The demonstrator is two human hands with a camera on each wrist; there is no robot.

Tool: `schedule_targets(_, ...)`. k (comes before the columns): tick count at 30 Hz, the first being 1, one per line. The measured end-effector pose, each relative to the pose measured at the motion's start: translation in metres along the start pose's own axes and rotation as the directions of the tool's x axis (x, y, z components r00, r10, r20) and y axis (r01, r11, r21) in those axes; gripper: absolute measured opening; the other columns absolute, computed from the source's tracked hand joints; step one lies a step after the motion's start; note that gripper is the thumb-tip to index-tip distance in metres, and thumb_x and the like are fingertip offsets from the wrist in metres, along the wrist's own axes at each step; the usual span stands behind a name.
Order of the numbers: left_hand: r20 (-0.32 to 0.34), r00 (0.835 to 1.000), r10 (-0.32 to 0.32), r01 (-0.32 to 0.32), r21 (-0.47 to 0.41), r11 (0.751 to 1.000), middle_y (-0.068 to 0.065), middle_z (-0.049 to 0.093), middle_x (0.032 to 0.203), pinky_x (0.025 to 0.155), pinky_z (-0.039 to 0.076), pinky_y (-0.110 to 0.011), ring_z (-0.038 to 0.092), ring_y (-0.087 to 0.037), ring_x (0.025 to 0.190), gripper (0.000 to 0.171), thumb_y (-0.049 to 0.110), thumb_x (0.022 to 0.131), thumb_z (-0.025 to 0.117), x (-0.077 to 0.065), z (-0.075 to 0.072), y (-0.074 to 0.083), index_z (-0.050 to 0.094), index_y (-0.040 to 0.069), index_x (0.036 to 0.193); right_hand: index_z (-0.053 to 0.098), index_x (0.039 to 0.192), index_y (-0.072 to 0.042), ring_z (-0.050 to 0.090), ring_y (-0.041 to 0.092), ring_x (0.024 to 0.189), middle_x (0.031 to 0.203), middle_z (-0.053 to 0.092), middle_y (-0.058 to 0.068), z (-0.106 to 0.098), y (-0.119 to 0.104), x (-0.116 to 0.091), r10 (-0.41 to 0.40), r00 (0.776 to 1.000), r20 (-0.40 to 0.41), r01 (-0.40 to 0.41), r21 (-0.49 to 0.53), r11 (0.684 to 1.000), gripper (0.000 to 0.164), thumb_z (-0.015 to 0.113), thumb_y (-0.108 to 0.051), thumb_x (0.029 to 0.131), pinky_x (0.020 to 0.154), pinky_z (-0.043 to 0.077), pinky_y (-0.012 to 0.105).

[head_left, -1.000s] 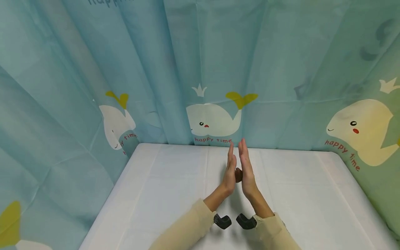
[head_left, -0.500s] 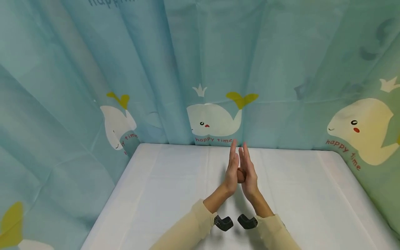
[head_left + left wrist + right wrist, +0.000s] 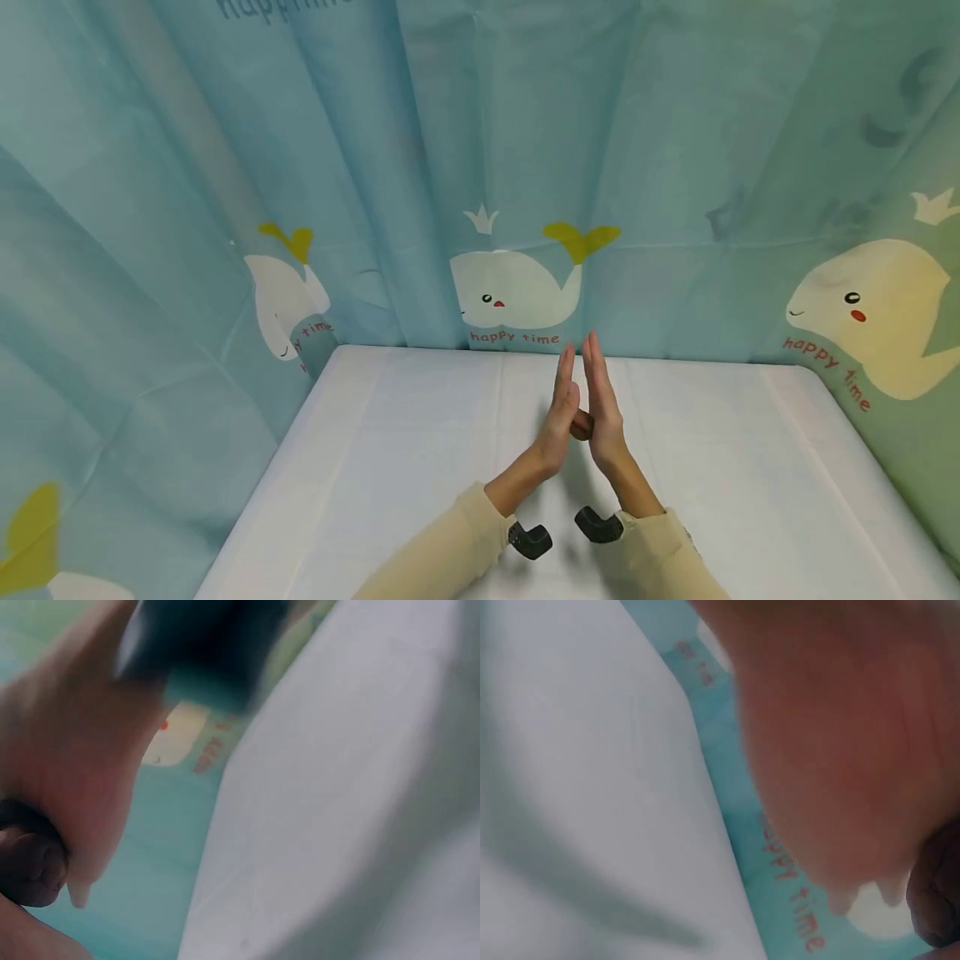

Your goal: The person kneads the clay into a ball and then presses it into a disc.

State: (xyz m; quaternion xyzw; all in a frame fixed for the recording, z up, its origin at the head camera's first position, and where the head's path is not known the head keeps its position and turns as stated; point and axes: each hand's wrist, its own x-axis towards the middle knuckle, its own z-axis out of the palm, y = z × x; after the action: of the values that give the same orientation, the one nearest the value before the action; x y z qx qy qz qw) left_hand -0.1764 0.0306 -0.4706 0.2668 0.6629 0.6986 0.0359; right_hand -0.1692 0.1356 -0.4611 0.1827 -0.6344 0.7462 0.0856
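Observation:
A brown, rounded, clay-like lump (image 3: 582, 425) sits between two upright palms above the white table. My left hand (image 3: 556, 431) presses it from the left with straight fingers. From the other side my right hand (image 3: 607, 425) presses too, its fingers also straight and reaching a little farther forward. The fingertips lean toward each other. In the left wrist view the lump (image 3: 31, 864) looks dark and creased at the left edge, against the palm of the right hand (image 3: 75, 750). The right wrist view shows part of the lump (image 3: 939, 889) below the left hand (image 3: 840, 750).
A white-covered table (image 3: 405, 467) lies under the hands. Behind it and along both sides hangs a blue-green curtain (image 3: 675, 167) printed with whales. Black cameras (image 3: 531, 541) stick out from the inner sides of both cream sleeves (image 3: 457, 542).
The palms have slid back and forth against each other, and the lump has turned between them. Since half a second ago the right hand has shifted forward and the left slightly back.

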Motion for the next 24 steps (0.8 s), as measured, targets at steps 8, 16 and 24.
schedule_targets(8, -0.053, 0.998, -0.028, 0.025, -0.052, 0.998, -0.001, -0.007, 0.172, 0.105, 0.037, -0.043, 0.047, -0.016, 0.127, 0.066, 0.052, 0.109, 0.015, -0.004, 0.005, 0.002, -0.005, 0.026, 0.167, 0.005, 0.167, -0.032, 0.027, 0.003, 0.144, 0.173, -0.001, -0.004, -0.002, 0.006, 0.0, 0.049, 0.999, 0.002, -0.048, -0.029, 0.998, 0.056, 0.011, -0.041, 0.112, 0.095, 0.034, 0.023)
schedule_targets(16, -0.176, 0.984, -0.023, 0.012, -0.068, 0.998, 0.004, -0.003, 0.172, 0.123, -0.002, -0.056, -0.004, -0.018, 0.157, 0.062, 0.043, 0.111, 0.014, 0.013, -0.007, 0.0, -0.002, 0.021, 0.167, 0.009, 0.167, -0.028, 0.049, 0.001, 0.106, 0.172, -0.002, -0.006, 0.025, 0.006, -0.013, 0.007, 1.0, -0.005, -0.007, -0.093, 0.996, 0.056, 0.012, -0.039, 0.112, 0.095, 0.034, 0.023)
schedule_targets(24, -0.09, 0.996, -0.008, 0.004, -0.04, 0.999, 0.002, -0.006, 0.173, 0.119, 0.018, -0.048, 0.035, -0.019, 0.138, 0.069, 0.053, 0.109, 0.017, -0.001, -0.002, -0.009, -0.005, 0.023, 0.166, 0.007, 0.166, -0.033, -0.001, 0.012, 0.157, 0.173, 0.003, -0.007, 0.017, -0.001, -0.007, -0.017, 0.999, -0.044, 0.014, -0.065, 0.998, 0.055, 0.012, -0.04, 0.112, 0.122, 0.0, 0.046)
